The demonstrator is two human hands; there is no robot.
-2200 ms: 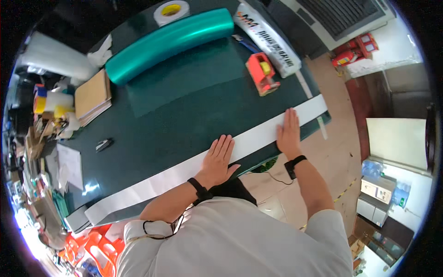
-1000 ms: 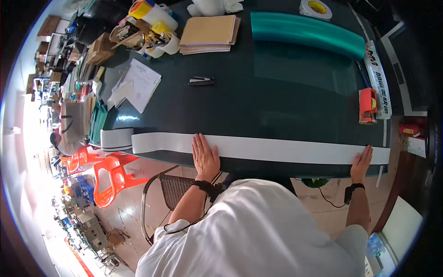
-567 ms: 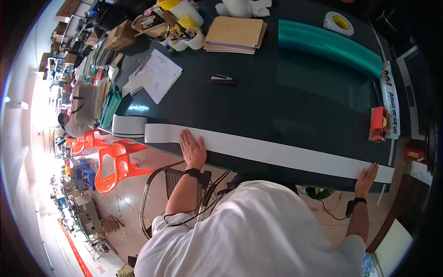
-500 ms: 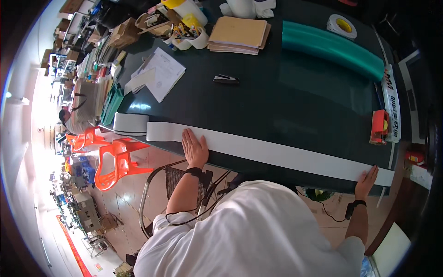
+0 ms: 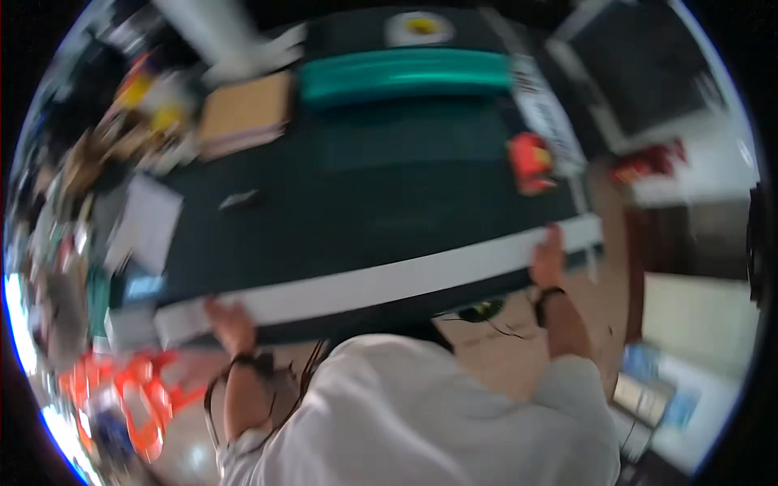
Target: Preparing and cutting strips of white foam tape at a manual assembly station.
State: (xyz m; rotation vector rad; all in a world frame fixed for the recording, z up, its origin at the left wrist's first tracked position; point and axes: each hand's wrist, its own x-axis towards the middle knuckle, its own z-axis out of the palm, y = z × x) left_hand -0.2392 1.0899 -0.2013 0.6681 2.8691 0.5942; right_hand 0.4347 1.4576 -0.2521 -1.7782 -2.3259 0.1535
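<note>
A long white strip (image 5: 381, 285) lies along the near edge of a dark green table (image 5: 365, 202). My left hand (image 5: 232, 326) rests flat on the strip near its left end, fingers apart, though motion blurs them. Toward the other end, my right hand (image 5: 549, 261) lies on the strip with its fingers stretched out. Neither hand grips anything. Beyond my left hand, a white roll (image 5: 131, 326) sits at the table's left corner, beside the strip's curled end.
A green roll of sheeting (image 5: 405, 77) lies at the back, with a tape roll (image 5: 420, 29) behind it. A red tape dispenser (image 5: 531, 164) stands at right. Papers (image 5: 150, 223), a stapler (image 5: 239, 199) and brown envelopes (image 5: 245, 113) are at left. Orange chairs (image 5: 142, 397) stand below the left edge.
The whole view has swung toward the right and blurred. Both hands stay on the white strip, in about the same places along it.
</note>
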